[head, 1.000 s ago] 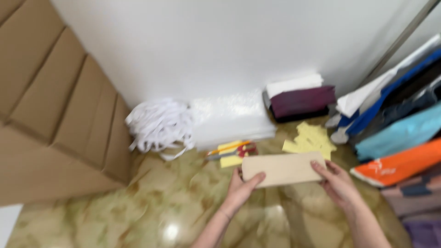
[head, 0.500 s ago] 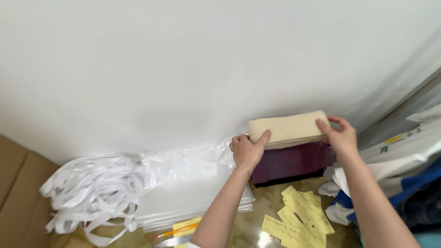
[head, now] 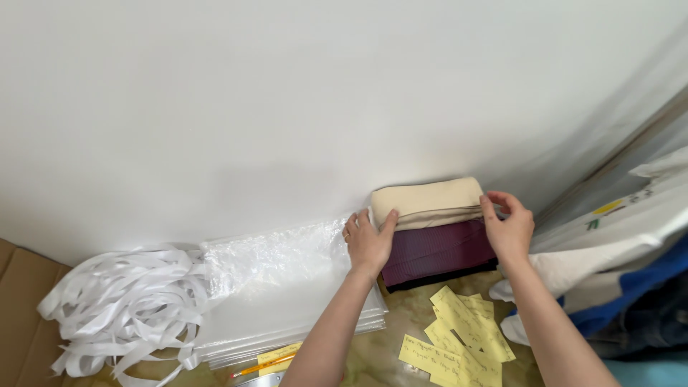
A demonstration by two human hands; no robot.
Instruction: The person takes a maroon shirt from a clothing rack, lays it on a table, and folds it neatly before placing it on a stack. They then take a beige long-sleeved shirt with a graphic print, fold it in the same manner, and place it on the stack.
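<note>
Setting a folded beige cloth (head: 428,203) atop the purple one (head: 438,251).
Left hand (head: 367,244) and right hand (head: 509,228) clasped its ends, by clear plastic bags (head: 279,279).

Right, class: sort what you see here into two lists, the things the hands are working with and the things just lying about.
In hand:
- left hand and right hand, one on each end of the beige folded cloth
- dark purple folded cloth, under the beige one

Lying about:
- clear plastic bags
- white ribbon heap
- yellow paper notes
- pencil
</note>
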